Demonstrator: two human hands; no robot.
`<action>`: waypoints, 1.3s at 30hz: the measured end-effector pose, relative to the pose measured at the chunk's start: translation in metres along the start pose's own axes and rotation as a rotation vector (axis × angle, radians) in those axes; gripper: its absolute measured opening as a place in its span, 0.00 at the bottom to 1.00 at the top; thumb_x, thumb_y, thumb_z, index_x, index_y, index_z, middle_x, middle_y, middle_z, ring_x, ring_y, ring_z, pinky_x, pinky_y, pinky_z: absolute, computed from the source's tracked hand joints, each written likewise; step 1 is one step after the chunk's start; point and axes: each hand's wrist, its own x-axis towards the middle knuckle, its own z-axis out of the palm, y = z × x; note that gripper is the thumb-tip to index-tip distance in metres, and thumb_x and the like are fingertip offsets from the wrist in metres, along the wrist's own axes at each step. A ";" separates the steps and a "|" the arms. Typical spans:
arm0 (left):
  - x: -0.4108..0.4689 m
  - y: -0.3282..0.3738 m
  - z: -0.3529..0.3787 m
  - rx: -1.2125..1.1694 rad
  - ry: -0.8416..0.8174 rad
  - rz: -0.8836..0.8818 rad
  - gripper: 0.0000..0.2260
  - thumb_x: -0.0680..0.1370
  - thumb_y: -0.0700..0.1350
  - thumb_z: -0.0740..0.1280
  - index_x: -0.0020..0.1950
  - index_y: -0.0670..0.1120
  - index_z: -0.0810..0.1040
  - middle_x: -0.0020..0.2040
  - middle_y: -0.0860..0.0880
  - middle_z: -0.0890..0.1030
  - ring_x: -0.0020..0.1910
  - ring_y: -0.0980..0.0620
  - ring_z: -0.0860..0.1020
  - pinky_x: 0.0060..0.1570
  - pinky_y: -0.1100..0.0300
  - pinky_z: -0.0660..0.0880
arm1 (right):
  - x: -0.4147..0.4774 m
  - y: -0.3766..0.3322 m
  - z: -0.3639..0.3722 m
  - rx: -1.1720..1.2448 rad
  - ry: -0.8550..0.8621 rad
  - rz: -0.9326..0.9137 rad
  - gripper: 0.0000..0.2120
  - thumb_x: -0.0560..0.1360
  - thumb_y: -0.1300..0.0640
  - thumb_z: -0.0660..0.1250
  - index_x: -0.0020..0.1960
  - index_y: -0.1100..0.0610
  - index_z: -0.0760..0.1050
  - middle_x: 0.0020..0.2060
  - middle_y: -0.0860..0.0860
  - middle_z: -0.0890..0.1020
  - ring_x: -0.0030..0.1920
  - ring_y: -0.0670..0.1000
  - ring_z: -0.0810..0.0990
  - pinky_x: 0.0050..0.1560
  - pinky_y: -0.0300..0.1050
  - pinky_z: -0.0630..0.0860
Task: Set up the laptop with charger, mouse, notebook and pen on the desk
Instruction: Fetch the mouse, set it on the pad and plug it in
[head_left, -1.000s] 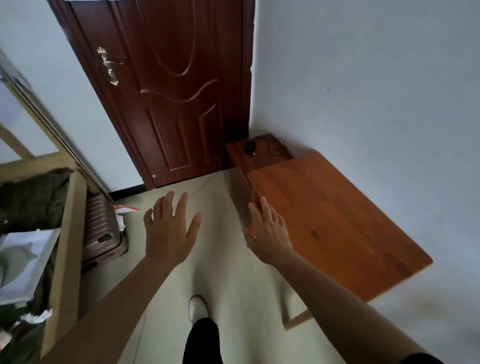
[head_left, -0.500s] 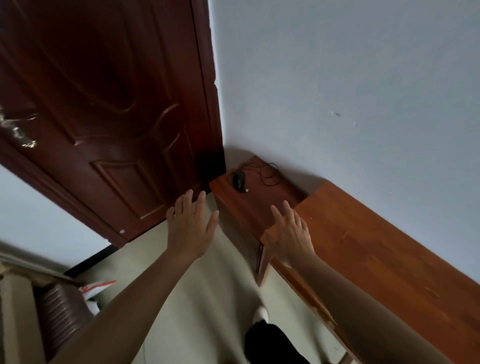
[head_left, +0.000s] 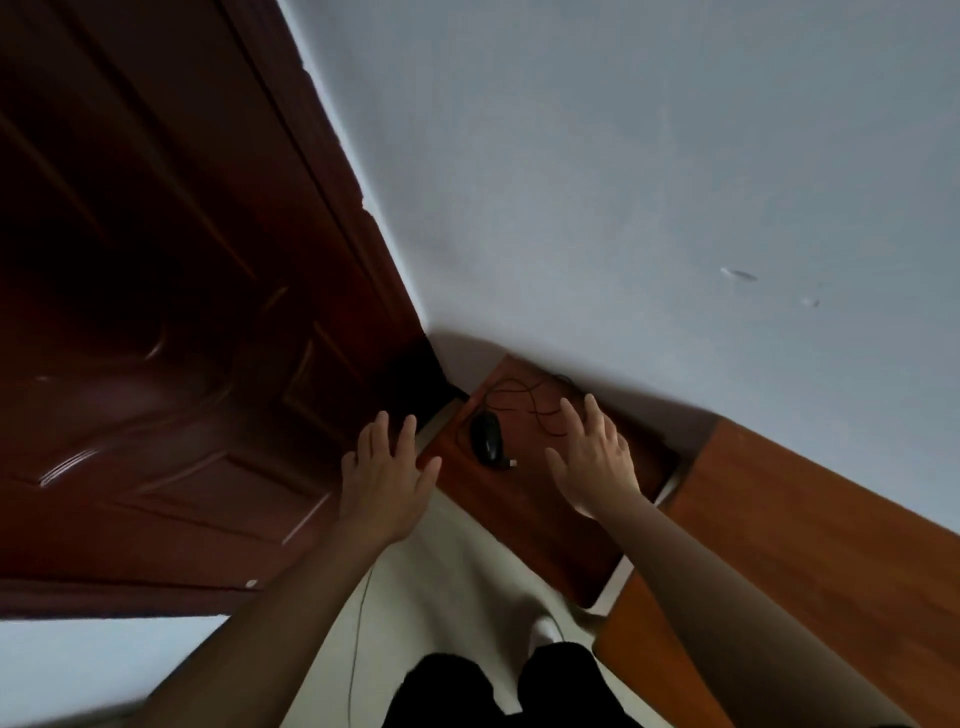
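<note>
Left hand and right hand have moved up either side of the black corded mouse, grips open, empty. I'd scoop its loose cord too.

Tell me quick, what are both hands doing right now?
Left hand: open, holding nothing.
Right hand: open, holding nothing, near the mouse.

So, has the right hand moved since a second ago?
Yes. The right hand has gone forward, toward the wall. Earlier it was short of the low table; now it is over it, just right of the mouse.
</note>
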 end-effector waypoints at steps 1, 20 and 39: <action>0.020 -0.006 0.004 -0.022 -0.028 -0.015 0.32 0.82 0.64 0.50 0.81 0.49 0.51 0.81 0.39 0.52 0.78 0.41 0.53 0.70 0.41 0.62 | 0.014 -0.002 0.004 0.006 -0.017 0.020 0.35 0.81 0.41 0.58 0.82 0.50 0.46 0.81 0.58 0.47 0.80 0.60 0.53 0.76 0.57 0.58; 0.306 -0.070 0.184 -0.503 -0.584 -0.056 0.29 0.84 0.60 0.53 0.80 0.46 0.58 0.78 0.42 0.62 0.76 0.42 0.63 0.71 0.46 0.63 | 0.200 -0.052 0.192 0.238 -0.216 0.486 0.59 0.61 0.25 0.70 0.78 0.35 0.36 0.80 0.53 0.34 0.79 0.62 0.37 0.76 0.65 0.47; 0.347 -0.003 0.236 -0.642 -0.770 -0.120 0.31 0.82 0.64 0.52 0.79 0.45 0.61 0.77 0.45 0.67 0.74 0.44 0.67 0.72 0.49 0.63 | 0.130 -0.046 0.242 0.266 -0.069 0.643 0.42 0.63 0.44 0.74 0.75 0.47 0.64 0.62 0.52 0.70 0.61 0.57 0.71 0.54 0.53 0.77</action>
